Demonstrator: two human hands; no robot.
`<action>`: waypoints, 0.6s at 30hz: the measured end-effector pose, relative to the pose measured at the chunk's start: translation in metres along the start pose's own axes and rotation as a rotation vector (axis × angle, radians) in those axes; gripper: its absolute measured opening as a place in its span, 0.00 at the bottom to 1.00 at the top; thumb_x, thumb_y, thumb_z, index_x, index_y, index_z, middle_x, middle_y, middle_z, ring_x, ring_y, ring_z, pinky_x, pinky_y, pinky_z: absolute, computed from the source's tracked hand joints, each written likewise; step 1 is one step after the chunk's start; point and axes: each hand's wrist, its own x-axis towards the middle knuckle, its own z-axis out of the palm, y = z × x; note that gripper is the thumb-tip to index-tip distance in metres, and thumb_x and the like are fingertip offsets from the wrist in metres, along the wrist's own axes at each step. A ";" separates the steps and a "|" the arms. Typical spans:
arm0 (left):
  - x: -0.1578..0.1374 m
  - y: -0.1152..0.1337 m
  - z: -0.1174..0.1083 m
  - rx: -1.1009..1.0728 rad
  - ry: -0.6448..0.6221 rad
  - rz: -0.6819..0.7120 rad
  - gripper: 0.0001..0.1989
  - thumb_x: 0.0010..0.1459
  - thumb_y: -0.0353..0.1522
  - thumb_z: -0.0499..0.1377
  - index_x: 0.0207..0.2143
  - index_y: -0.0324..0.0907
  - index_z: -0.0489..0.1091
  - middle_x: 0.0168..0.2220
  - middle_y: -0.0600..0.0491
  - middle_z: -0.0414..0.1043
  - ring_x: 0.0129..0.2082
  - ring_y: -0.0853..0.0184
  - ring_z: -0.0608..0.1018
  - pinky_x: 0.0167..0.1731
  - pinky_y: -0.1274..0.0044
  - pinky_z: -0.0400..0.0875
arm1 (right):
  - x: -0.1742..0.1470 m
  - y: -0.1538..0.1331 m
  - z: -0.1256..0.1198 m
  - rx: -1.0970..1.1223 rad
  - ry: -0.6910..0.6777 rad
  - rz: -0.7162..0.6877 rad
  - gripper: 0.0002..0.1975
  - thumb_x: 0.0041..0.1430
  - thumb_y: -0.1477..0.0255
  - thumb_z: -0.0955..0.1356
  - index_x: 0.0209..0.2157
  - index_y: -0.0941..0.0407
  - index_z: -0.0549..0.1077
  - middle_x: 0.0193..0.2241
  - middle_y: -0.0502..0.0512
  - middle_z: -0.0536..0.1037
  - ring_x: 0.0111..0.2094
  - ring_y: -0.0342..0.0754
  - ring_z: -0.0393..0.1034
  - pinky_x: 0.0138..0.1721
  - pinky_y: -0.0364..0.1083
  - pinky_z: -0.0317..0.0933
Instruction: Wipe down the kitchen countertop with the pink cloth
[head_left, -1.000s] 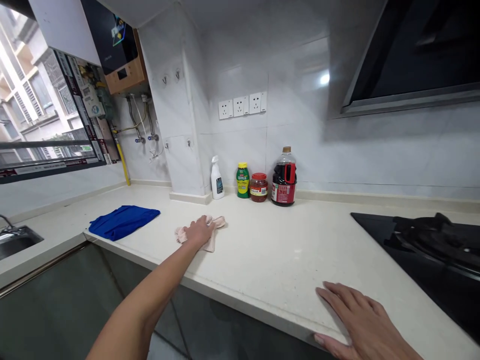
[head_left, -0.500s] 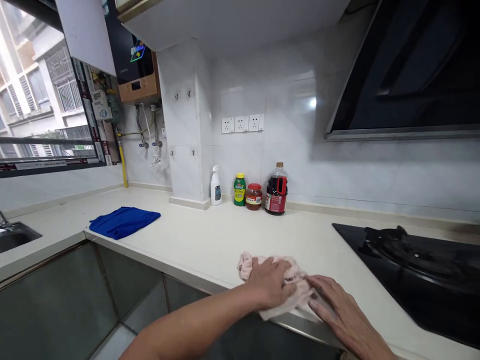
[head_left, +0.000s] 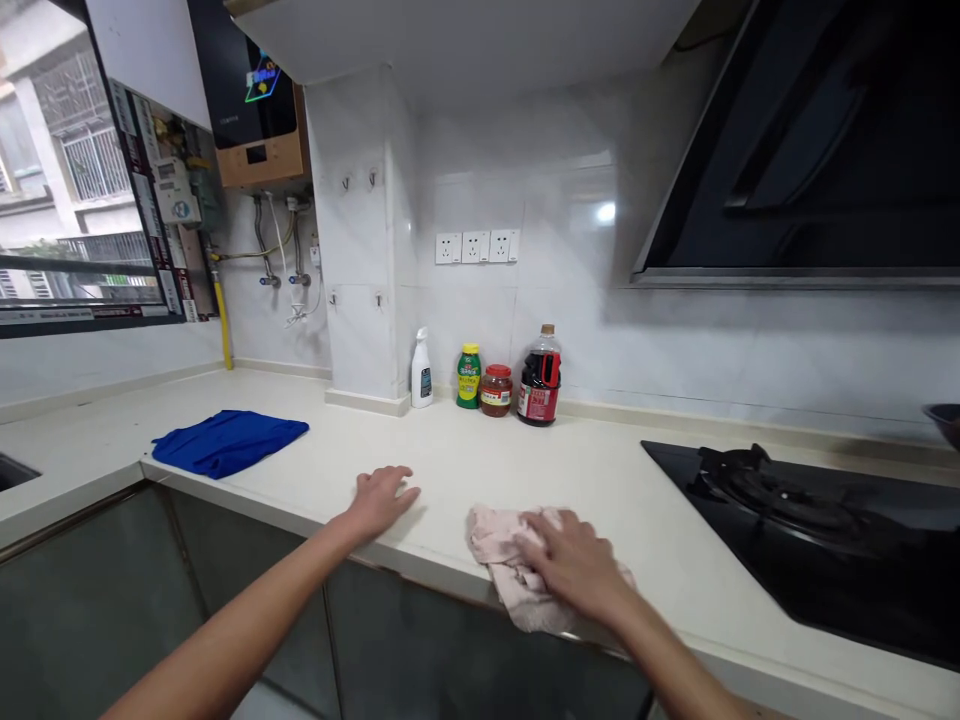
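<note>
A crumpled pale pink cloth [head_left: 499,535] lies at the front edge of the white counter, one part hanging over the edge. My right hand [head_left: 574,560] rests on top of it, fingers bent into the fabric and gripping it. To the left of the cloth, my left hand [head_left: 382,500] is held at the counter's front part, holding nothing, with its fingers apart. Further left, a blue cloth [head_left: 229,442] lies spread near the counter's inner corner.
Along the wall stand a white spray bottle [head_left: 421,372], a green bottle with a yellow cap [head_left: 469,378], a red-lidded jar [head_left: 496,392] and a large dark sauce bottle [head_left: 540,378]. A black gas stove [head_left: 795,520] is at right, a sink edge [head_left: 16,472] at far left.
My left hand has let go of the pink cloth and moved left. My right hand has come onto the cloth from its right side. The view has shifted slightly to the right.
</note>
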 end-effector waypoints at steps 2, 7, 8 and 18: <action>0.002 -0.024 0.001 0.020 0.009 -0.050 0.18 0.64 0.41 0.51 0.52 0.46 0.71 0.55 0.45 0.74 0.58 0.51 0.70 0.58 0.57 0.57 | 0.007 -0.038 0.014 -0.039 -0.039 -0.042 0.31 0.63 0.43 0.60 0.58 0.44 0.70 0.62 0.65 0.62 0.60 0.71 0.57 0.55 0.69 0.51; 0.002 -0.041 0.012 0.009 0.038 -0.028 0.21 0.65 0.44 0.48 0.53 0.47 0.69 0.58 0.48 0.71 0.61 0.55 0.67 0.60 0.61 0.58 | 0.025 -0.100 0.047 0.046 -0.029 -0.326 0.32 0.55 0.45 0.70 0.55 0.48 0.71 0.64 0.67 0.57 0.62 0.72 0.52 0.60 0.69 0.44; 0.003 -0.041 0.013 -0.022 0.050 -0.020 0.22 0.66 0.45 0.47 0.56 0.48 0.68 0.59 0.48 0.70 0.62 0.57 0.66 0.61 0.62 0.57 | 0.032 -0.105 0.051 0.078 -0.033 -0.398 0.33 0.54 0.45 0.71 0.55 0.49 0.71 0.64 0.66 0.57 0.62 0.70 0.51 0.61 0.67 0.44; 0.004 -0.056 0.022 -0.183 0.116 0.001 0.26 0.67 0.47 0.42 0.58 0.47 0.66 0.60 0.50 0.71 0.61 0.60 0.69 0.62 0.64 0.59 | 0.160 -0.109 0.078 0.218 -0.157 -0.774 0.27 0.58 0.50 0.72 0.55 0.45 0.72 0.62 0.58 0.62 0.62 0.56 0.55 0.63 0.56 0.49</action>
